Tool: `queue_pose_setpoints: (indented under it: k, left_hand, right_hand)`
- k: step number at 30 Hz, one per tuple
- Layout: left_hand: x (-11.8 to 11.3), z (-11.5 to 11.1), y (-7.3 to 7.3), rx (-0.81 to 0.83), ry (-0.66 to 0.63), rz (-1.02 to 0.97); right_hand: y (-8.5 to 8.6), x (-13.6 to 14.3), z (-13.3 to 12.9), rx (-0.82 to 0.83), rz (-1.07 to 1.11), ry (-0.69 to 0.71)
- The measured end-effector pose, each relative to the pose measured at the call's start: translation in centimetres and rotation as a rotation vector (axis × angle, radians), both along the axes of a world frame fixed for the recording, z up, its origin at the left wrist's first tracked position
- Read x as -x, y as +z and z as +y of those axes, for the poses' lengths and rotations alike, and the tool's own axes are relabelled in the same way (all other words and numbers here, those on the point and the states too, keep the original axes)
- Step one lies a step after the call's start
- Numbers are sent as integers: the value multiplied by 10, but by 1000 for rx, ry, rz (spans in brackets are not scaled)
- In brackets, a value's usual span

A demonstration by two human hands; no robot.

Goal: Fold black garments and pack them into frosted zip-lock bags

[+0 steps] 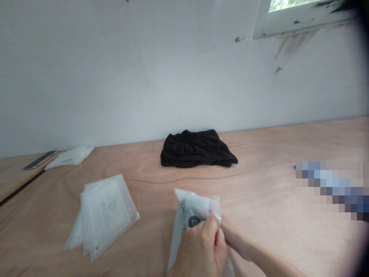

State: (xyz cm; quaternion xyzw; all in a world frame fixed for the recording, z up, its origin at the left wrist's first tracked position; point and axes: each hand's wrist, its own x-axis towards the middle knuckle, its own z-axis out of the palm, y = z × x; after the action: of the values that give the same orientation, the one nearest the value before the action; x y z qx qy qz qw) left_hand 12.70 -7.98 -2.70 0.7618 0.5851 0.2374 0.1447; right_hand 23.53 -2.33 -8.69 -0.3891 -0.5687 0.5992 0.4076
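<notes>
Near the front edge of the view, my left hand (pixel 201 241) is closed on a frosted plastic zip bag (pixel 184 209) with dark lettering and a round black logo. Its thumb and fingers pinch the bag's right side. From the right, my right hand (pixel 235 235) reaches to the same side of the bag. Its fingers are hidden behind my left hand and the plastic, so I cannot tell whether they grip it or are inside it. Left of my hands lie several similar frosted zip bags (pixel 108 215), fanned out flat in a stack.
A folded black cloth (pixel 197 149) lies at the back of the wooden table (pixel 259 169), near the wall. White sheets or bags (pixel 70 157) and a phone-like dark slab (pixel 42 159) lie at the back left. Something pixelated (pixel 334 186) covers the right side.
</notes>
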Motion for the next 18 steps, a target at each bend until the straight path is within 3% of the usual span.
queue_pose_setpoints:
  k: [7,9,11,15,18]
  left_hand:
    - [0,1,-1,65,-24,77]
    - [12,-4,-4,77,-32,63]
    - [30,-12,-14,-17,-98,75]
    - [56,-32,-40,-430,-227,209]
    - [54,-36,-38,-447,-264,202]
  right_hand:
    - [14,-1,3,-9,-78,121]
    - [17,-12,3,19,-77,160]
    - [19,-32,4,-18,-164,166]
    - [25,-74,-5,-348,-520,47]
    - [37,-74,-22,-720,-532,198]
